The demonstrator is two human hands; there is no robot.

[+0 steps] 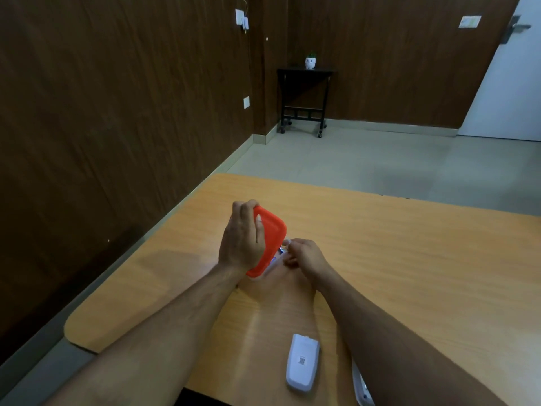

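Left hand [241, 238] grips the orange lid [270, 235], tilted above the tabletop [409, 259] toward its far left corner. Right hand [304, 254] pinches a small item [287, 242] just beside the lid, too blurred to identify.

Dark wood-grain panelling [117, 112] covers the walls, which meet at a far corner. A pale skirting strip [234, 155] runs along their foot above a floor of light grey-green tiles [366, 159]. In the corner stands a black side table on castors [304, 73] with a small white plant pot [310, 62] on top. White switch plates [240, 17] and a socket [246, 102] sit on the left wall. A white door [509, 92] with a lever handle [516, 27] is at the right, and a light wooden tabletop [409, 259] fills the foreground under soft, even light.
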